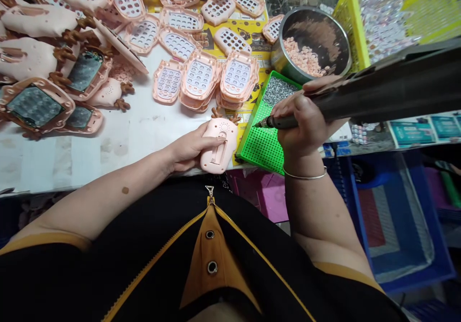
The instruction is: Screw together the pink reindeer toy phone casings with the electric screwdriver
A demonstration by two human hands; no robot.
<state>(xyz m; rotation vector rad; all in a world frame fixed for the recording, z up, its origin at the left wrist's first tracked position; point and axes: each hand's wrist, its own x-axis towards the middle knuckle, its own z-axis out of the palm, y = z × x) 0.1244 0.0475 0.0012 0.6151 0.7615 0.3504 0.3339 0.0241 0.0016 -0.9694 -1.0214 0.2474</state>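
Your left hand [189, 150] clasps the pink shell [227, 142], its long axis running away from you, antlers at the far end. Your right hand [306, 125] grips the screwdriver [280, 121] tight, tip pointing left.

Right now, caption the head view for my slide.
Left hand steadies a pink antlered plastic shell; right hand holds a dark powered screwdriver over a green screw tray.

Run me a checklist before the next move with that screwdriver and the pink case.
1. Grip of left hand on pink case: ok.
2. Grip of right hand on screwdriver: ok.
3. Tip over green screw tray: ok.
4. Screw seated on tip: cannot tell.
5. Supply of loose screws in the tray's far corner: ok.
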